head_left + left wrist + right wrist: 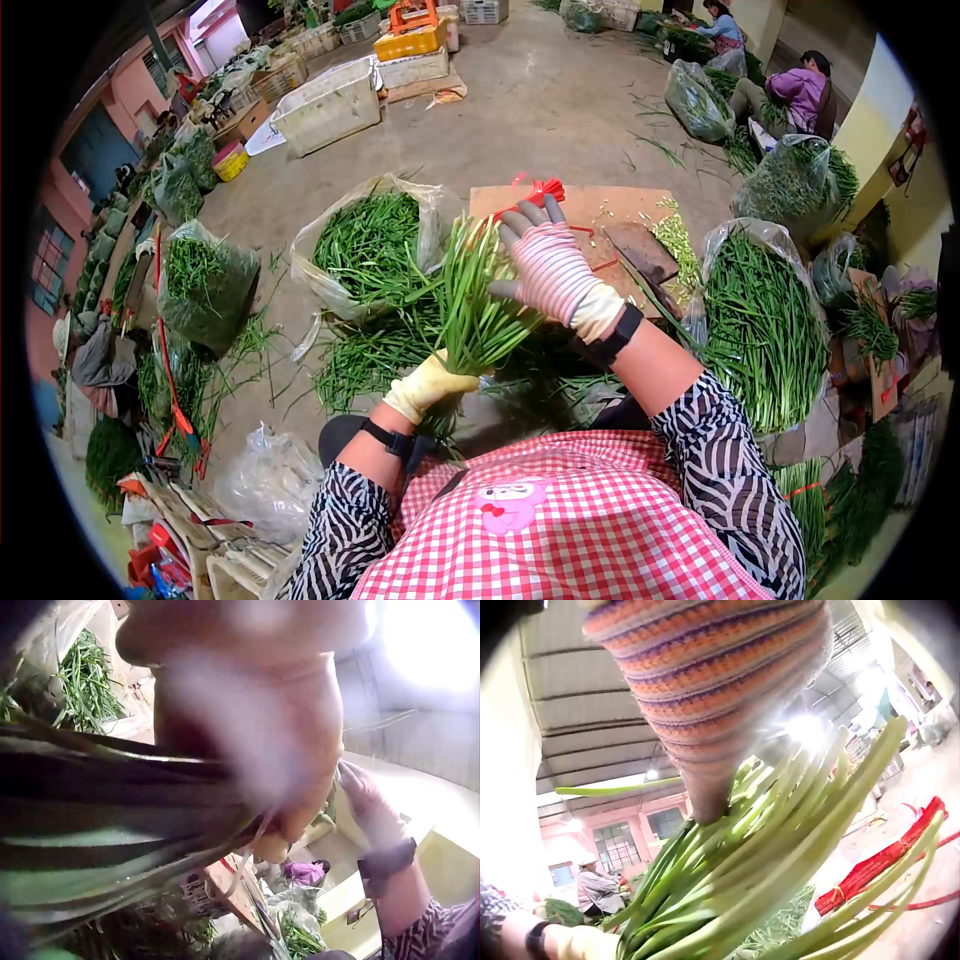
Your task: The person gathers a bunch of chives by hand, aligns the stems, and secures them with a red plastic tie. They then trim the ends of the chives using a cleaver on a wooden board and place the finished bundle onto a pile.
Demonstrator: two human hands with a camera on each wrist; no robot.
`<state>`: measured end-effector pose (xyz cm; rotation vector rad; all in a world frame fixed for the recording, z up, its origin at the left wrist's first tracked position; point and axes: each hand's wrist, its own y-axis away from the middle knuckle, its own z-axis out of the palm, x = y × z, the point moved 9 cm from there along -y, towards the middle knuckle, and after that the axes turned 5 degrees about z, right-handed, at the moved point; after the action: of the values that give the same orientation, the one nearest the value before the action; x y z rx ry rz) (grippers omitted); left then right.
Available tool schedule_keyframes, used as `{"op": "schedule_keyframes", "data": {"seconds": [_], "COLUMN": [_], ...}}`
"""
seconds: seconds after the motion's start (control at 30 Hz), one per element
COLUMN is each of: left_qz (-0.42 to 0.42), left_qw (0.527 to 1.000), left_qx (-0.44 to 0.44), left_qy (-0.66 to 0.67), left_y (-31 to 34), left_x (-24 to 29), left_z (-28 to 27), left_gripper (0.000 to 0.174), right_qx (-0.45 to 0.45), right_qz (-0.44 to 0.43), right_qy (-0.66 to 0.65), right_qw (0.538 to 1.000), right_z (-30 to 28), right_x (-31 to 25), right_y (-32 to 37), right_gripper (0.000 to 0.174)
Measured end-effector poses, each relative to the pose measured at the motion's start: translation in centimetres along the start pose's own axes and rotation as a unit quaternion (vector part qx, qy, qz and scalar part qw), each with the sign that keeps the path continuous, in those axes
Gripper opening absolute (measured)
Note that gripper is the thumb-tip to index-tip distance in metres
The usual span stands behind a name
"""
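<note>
In the head view my left hand (430,387), in a pale yellow glove, grips an upright bunch of green chives (480,300) low on its stalks. My right hand (560,270) wears a striped knit glove with grey fingertips and reaches across the upper part of the bunch, fingers extended. Seen from the right wrist, a grey fingertip (707,799) touches the stalks, whose pale ends fan out. The left wrist view is mostly filled by the gloved hand and dark leaves (105,825). Red ties (545,190) lie just beyond the right fingers.
A wooden board (600,205) bears a brown-bladed cleaver (643,250) and pale trimmings (675,235). Open bags of chives stand left (370,245) and right (765,330). Loose chives (365,365) lie below the left bag. A white crate (328,105) and seated people (798,95) are farther off.
</note>
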<state>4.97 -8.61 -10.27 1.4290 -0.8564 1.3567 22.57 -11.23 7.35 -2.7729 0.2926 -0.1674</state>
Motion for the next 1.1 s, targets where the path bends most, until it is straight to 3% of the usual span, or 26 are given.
{"op": "schedule_keyframes", "data": {"seconds": [0.13,0.17,0.27,0.5,0.6,0.63,0.73,0.77,0.87,0.9,0.93,1.0,1.03,1.1], "left_qz": [-0.001,0.004,-0.008,-0.017,-0.012,-0.018,-0.049,0.001,-0.011,0.000,-0.020,-0.050,-0.002,0.000], "left_qw": [0.999,1.000,1.000,1.000,1.000,1.000,0.997,1.000,0.999,1.000,0.999,0.998,0.997,0.998], "left_qx": [-0.029,-0.024,0.024,0.022,0.007,0.012,0.010,-0.004,-0.014,-0.023,-0.015,-0.043,-0.060,-0.048], "left_qy": [-0.045,-0.001,0.000,-0.007,0.003,0.005,-0.055,-0.022,-0.041,-0.007,0.035,-0.017,-0.048,-0.047], "left_y": [-0.3,-0.2,-0.2,0.0,-0.3,-0.2,0.0,-0.2,-0.1,0.0,0.3,0.9,1.0,1.4], "left_x": [-0.2,-0.1,-0.1,-0.1,-1.1,-1.3,-1.3,-0.7,-0.4,0.0,0.0,-0.2,1.4,1.2], "left_z": [0.0,0.0,-0.6,-0.5,-0.9,-0.9,-0.9,-0.6,-0.6,-0.3,-0.2,-0.3,0.0,-0.8], "left_gripper": [0.044,0.043,0.040,0.042,0.042,0.043,0.042,0.039,0.038,0.037,0.037,0.039,0.041,0.040], "right_qx": [-0.089,-0.086,-0.158,-0.006,-0.165,-0.157,-0.154,-0.146,-0.145,-0.054,-0.111,-0.068,-0.031,0.026], "right_qz": [-0.013,-0.022,0.042,0.006,0.002,-0.013,-0.006,-0.009,-0.038,-0.040,0.000,-0.023,-0.001,0.055], "right_qy": [-0.004,-0.003,-0.033,-0.031,-0.077,-0.079,-0.071,-0.079,-0.050,0.016,0.034,-0.047,-0.059,-0.115], "right_qw": [0.996,0.996,0.986,0.999,0.983,0.984,0.985,0.986,0.987,0.998,0.993,0.996,0.998,0.992], "right_z": [1.8,1.5,1.6,3.4,4.7,5.0,5.4,4.2,4.2,2.8,2.7,3.2,2.1,-0.8], "right_x": [-0.3,-0.6,0.1,-0.2,-1.0,-1.4,-1.8,-2.0,-2.2,-2.1,-0.9,2.1,4.6,9.5], "right_y": [-1.0,-1.0,-1.5,-1.7,-1.8,-1.8,-2.3,-2.1,-2.0,-2.0,-2.4,-2.6,-2.6,-2.0], "right_gripper": [0.081,0.076,0.073,0.069,0.062,0.046,0.033,0.028,0.019,0.013,0.012,0.013,0.015,0.018]}}
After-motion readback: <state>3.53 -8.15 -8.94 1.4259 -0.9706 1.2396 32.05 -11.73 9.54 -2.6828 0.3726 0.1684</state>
